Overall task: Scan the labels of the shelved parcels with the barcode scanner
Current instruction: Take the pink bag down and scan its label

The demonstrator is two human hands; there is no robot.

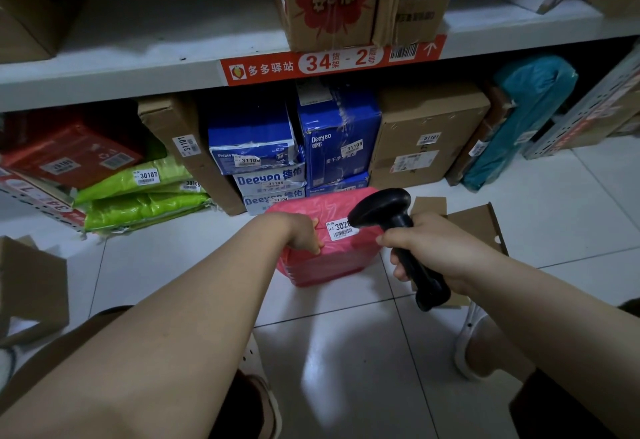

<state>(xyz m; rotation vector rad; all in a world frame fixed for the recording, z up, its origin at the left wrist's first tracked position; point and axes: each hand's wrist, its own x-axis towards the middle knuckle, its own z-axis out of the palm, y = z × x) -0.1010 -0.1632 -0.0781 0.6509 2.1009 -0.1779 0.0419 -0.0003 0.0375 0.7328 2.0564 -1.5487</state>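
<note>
Left hand (pixel 306 234) gripping pink parcel (pixel 325 251) at frame centre; right hand (pixel 420 248) wrapped around scanner (pixel 398 230), aimed at label (pixel 340 228).

Parcel pickup station / courier depot storeroom. White shelf (pixel 145 54) with red station sticker (pixel 332 60) on front edge, marked 34 and 2, plus barcode and arrow. Shelved parcels everywhere: brown cartons (pixel 426 133), blue Deeyeo boxes (pixel 339 137), green poly bags (pixel 138 178), teal wrapped bundle (pixel 523 119), red box (pixel 69 151). Nearly all tagged with small white number labels (pixel 149 175) such as 30107, 31101, 31108. Pink bagged parcel (pixel 329 258) with same label type on white tiled floor (pixel 346 352). Black barcode scanner (pixel 398 230) in use. Flattened cardboard (pixel 481 223) on floor.
</note>
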